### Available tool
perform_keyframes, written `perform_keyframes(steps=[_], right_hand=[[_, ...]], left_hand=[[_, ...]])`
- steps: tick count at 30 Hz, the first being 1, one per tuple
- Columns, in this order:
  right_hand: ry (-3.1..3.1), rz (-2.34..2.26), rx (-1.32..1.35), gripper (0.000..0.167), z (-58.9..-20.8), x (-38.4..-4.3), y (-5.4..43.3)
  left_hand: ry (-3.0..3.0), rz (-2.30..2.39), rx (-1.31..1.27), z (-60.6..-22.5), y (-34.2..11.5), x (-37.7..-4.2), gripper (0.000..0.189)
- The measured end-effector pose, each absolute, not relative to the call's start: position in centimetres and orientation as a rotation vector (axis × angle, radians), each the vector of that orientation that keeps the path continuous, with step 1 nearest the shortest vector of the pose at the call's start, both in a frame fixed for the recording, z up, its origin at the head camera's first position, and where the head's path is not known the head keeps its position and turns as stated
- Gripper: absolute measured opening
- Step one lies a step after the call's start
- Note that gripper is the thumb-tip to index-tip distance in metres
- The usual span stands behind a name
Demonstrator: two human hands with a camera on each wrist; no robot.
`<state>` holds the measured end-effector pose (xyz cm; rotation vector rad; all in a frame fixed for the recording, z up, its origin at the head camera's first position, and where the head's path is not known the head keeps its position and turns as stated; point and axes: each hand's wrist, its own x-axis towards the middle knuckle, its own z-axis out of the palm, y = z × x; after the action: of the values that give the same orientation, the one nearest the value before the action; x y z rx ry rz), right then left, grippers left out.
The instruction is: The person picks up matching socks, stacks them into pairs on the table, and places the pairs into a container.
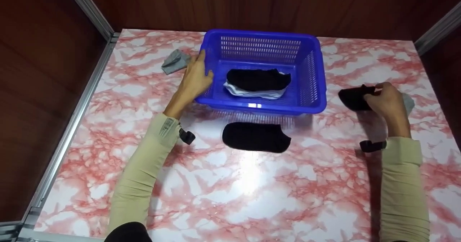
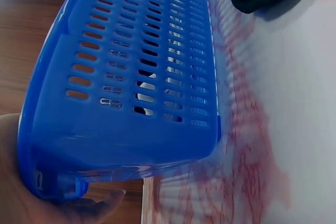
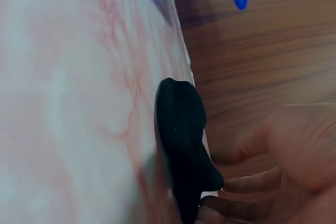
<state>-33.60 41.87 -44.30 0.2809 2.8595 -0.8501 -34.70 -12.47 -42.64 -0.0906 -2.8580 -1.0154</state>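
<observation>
My left hand (image 1: 195, 77) grips the left rim of a blue plastic basket (image 1: 266, 108), with its fingers curled around the rim in the left wrist view. Inside the basket, a black sock (image 1: 257, 79) lies on top of white socks (image 1: 255, 92). Over at the right, my right hand (image 1: 388, 101) pinches the near end of another black sock (image 1: 354, 98); the right wrist view shows fingertips at that sock (image 3: 181, 124). A grey sock (image 1: 409, 103) is partly hidden behind the right hand. In front of the basket a black sock (image 1: 255, 137) lies flat.
Beside the left hand lies a crumpled grey sock (image 1: 175, 61). The table (image 1: 306, 198) has a red and white marbled top. Brown wooden panels (image 1: 259, 6) with metal edging enclose its back and sides.
</observation>
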Motion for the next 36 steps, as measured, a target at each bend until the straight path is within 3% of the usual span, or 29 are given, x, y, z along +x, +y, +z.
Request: perform_keyframes(steps=[8,18,26,31,36], right_hand=[[2.817,-0.895,0.359,0.094,-44.97,-33.24,41.73],[2.803,-0.952,0.365,0.064,-45.38,-33.26,41.24],[2.697,-1.142,0.413,0.076,-44.64,-32.91,40.93],[2.625,-1.211,0.453,0.092,-44.56,-32.91,41.09],[2.62,-1.197,0.504,0.085,-44.78,-32.87,41.16]], left_hand=[[-2.914,-1.017,-0.096,-42.58,-12.47,-34.71,0.079],[-2.917,-1.007,-0.11,-42.7,-12.56,-34.82,0.081],[-2.925,-1.012,-0.102,-42.73,-12.54,-34.8,0.081],[-2.927,-1.015,-0.102,-42.78,-12.57,-34.84,0.081],[-2.928,-1.023,-0.103,-42.76,-12.57,-34.7,0.081]])
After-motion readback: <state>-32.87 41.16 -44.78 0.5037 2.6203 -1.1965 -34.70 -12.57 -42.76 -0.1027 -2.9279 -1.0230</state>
